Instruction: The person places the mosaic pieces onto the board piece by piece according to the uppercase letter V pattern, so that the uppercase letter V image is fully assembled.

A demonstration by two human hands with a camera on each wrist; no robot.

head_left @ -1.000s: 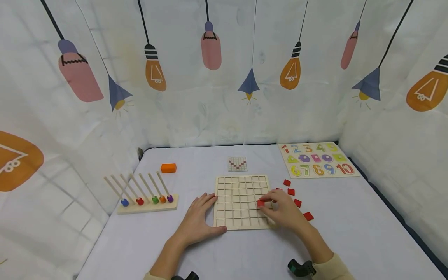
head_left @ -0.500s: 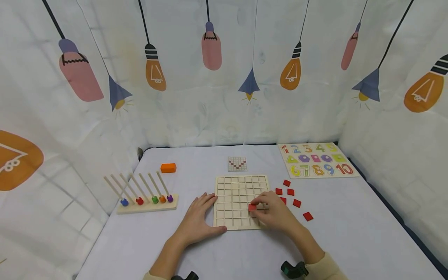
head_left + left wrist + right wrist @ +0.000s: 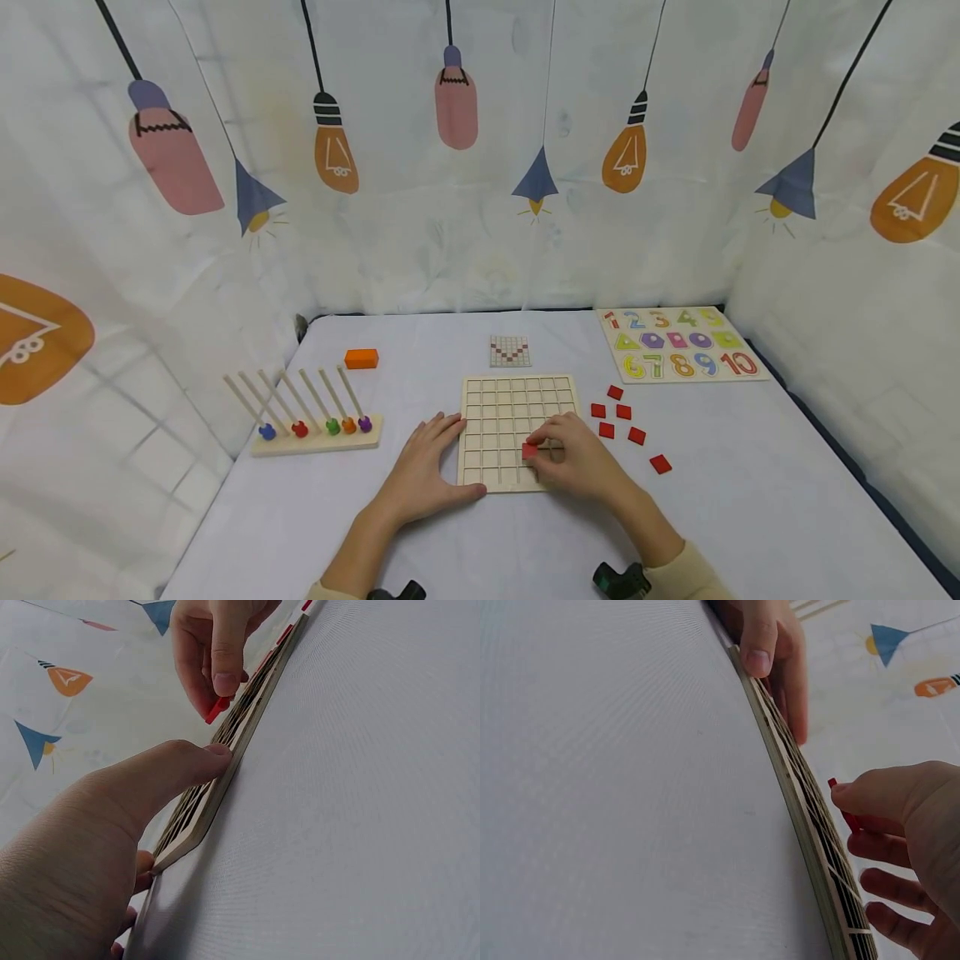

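My right hand (image 3: 576,457) pinches a small red square tile (image 3: 528,451) between thumb and fingertips, over the lower middle of a wooden grid board (image 3: 486,423). In the left wrist view the red tile (image 3: 216,710) is tilted and just above the grid. My left hand (image 3: 426,468) rests at the board's left side, its fingers fairly straight along the edge. The left thumb (image 3: 196,759) lies on the near rim. Part of the grid is hidden beneath my right hand. Several loose red tiles (image 3: 623,412) lie right of the board.
Behind the board lies a small patterned card (image 3: 510,352). A number-and-shape puzzle (image 3: 682,343) is at the back right. At left stand a peg rack (image 3: 318,443) with coloured pieces and an orange block (image 3: 362,359). A white cloth covers the table.
My right hand has moved left and slightly nearer over the board with the red tile, uncovering loose tiles at the right. My left hand has stayed in place.
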